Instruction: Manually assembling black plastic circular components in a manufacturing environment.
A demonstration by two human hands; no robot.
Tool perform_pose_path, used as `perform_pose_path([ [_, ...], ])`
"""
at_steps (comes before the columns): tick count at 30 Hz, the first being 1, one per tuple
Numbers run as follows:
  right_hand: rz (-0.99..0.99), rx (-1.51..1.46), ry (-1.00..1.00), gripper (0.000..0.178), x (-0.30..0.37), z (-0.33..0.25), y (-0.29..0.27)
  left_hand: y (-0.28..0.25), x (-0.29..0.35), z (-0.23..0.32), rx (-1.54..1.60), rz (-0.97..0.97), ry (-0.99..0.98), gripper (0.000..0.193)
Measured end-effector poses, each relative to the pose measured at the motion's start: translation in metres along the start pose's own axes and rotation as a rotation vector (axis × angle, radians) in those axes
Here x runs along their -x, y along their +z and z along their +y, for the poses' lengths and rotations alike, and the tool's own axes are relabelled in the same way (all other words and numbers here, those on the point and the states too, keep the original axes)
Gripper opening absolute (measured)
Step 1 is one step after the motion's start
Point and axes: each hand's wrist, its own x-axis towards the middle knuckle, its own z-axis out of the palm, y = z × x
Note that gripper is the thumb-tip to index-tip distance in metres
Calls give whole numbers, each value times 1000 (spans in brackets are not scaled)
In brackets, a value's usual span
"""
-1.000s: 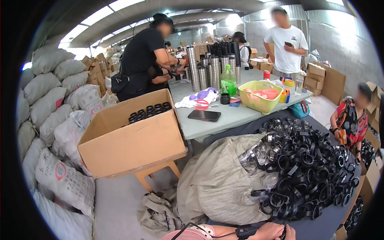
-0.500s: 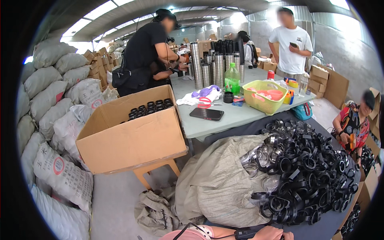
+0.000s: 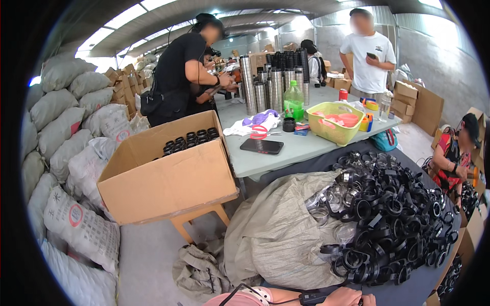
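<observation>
Left hand (image 3: pixel 343 296) and right hand (image 3: pixel 368 300) sat close together at the lower edge, fingers mostly cropped; couldn't tell how far open or what they held. Black rings (image 3: pixel 378 222) lay heaped just beyond on the dark counter (image 3: pixel 403 295), beside the beige sack (image 3: pixel 283 229). Open carton (image 3: pixel 168 186) stood farther left.

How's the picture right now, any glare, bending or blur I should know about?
Head view: roof skylights glare white; head view: the roof curves and the corners go black, fisheye-style; head view: the white-shirted person's head is blurred, while the black rings look fairly crisp; head view: the lower edge crops the left hand and right hand.
</observation>
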Motion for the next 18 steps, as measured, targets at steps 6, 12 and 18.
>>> perform_pose_path([
  [6,-16,40,54,32,5,-7,-5,-5,-4,5,39,-28,45,23],
  [12,-3,64,27,35,6,-4,-2,1,-3,0,74,-65,4,22],
  [18,25,67,46,36,3,-6,-2,3,-1,-2,82,-41,-15,22],
])
